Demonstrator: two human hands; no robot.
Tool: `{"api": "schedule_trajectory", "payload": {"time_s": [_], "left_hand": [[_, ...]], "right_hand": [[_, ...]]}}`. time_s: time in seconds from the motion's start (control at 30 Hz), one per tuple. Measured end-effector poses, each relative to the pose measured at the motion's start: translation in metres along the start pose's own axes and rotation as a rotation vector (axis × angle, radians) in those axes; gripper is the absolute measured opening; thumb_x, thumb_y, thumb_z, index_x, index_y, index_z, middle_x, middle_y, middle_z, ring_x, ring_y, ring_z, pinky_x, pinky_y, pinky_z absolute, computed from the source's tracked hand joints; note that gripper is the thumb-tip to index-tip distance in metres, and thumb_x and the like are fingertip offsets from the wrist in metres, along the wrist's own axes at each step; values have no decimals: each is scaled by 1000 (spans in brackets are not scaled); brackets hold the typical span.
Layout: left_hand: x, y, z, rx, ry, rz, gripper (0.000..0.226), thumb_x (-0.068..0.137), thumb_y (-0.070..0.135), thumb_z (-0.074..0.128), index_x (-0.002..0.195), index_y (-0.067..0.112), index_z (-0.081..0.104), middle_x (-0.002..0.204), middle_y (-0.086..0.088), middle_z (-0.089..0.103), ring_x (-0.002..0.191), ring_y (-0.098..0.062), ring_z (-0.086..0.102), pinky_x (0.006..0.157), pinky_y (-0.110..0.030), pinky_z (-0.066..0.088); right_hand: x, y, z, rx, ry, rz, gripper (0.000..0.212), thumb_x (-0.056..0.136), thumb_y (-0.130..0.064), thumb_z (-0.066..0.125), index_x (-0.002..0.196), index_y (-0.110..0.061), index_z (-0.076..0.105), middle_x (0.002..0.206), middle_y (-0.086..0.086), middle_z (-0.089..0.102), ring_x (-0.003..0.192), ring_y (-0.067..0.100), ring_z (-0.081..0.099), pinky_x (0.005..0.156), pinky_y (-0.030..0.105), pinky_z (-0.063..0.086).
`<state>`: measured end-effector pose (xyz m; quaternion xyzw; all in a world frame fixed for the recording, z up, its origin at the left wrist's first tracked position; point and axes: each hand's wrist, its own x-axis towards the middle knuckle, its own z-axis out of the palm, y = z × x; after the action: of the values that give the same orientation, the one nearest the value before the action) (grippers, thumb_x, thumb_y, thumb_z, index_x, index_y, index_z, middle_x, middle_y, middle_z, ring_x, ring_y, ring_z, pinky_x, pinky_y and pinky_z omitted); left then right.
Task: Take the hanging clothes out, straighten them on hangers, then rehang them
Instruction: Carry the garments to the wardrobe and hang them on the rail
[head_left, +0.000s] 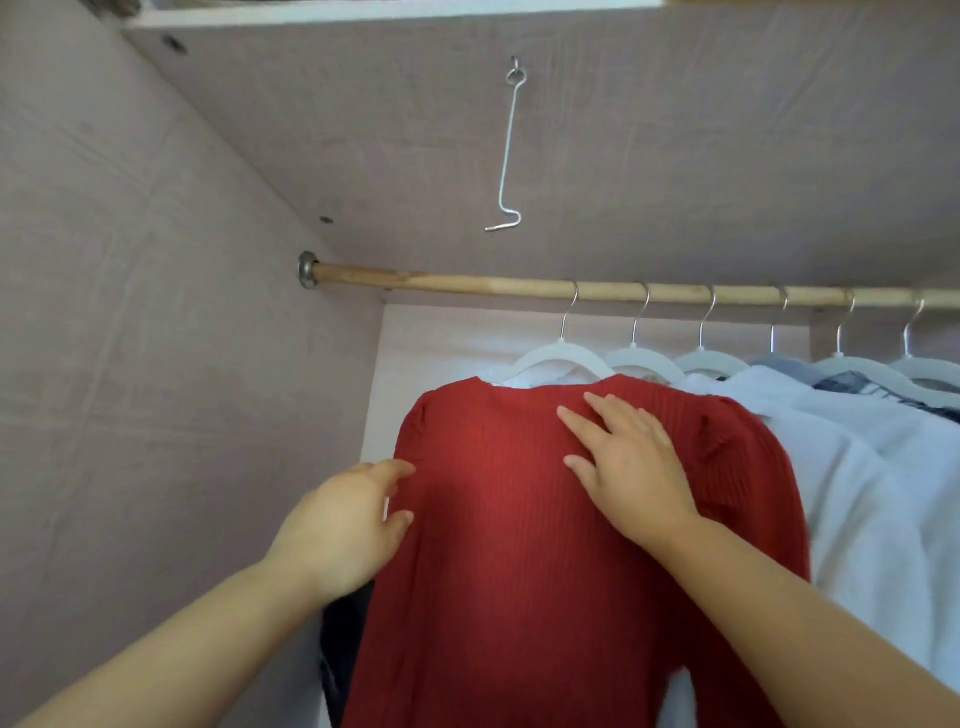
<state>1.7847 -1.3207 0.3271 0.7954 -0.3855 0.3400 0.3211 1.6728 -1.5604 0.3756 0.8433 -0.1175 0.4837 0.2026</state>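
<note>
**Smoothing the red top**

The red top (519, 545) is out in front of the wardrobe, close to the person. It covers part of the clothes hung behind it. Its own hanger is hidden, so I cannot tell what holds it up.

The right hand (628, 467) lies flat on the chest of the top with its fingers (576, 421) spread wide. I think it is pressing the cloth smooth.

The left hand (343, 525) is at the top's left edge, just under the shoulder. Its fingertips touch the cloth there, probably to keep the top from swinging. Some fingers are hidden, so I cannot tell if it pinches the edge.

Behind the top, white hangers (558, 353) sit in a row on the wooden rail (467, 285), with pale shirts (857, 467) on them. The left end of the rail is bare, a good spot to hang the top. A wire hook (506, 156) dangles above.
</note>
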Motion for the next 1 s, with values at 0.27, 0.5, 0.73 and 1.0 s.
{"api": "schedule_trajectory", "payload": {"time_s": [0.27,0.5,0.73,1.0], "left_hand": [[-146,-38,28,78,-350,-184,55,91,30,51,142,24,30,135,-7,45,121,-27,47,97,-36,41],[-353,-78,51,37,-676,-441,55,90,32,50,141,23,31,136,-6,44,122,-25,44,100,-34,38],[-561,-77,23,104,-965,-770,48,90,36,45,137,26,36,139,0,42,127,-20,41,104,-32,34],[-685,-25,-61,238,-788,-1490,56,91,39,48,142,30,27,141,2,39,128,-20,40,102,-32,35]], "right_hand": [[-165,-102,31,251,-343,-25,54,91,-40,52,141,-31,35,145,-2,37,134,17,32,111,31,20],[-340,-220,45,431,-807,-63,54,94,-40,46,143,-25,32,145,0,33,134,17,30,109,27,21],[-475,-323,35,570,-1167,-327,55,92,-43,48,142,-24,34,140,-3,40,129,16,38,104,28,32],[-532,-416,8,833,-1296,-862,53,89,-42,51,138,-25,38,137,-4,41,126,16,40,102,25,30]]}}
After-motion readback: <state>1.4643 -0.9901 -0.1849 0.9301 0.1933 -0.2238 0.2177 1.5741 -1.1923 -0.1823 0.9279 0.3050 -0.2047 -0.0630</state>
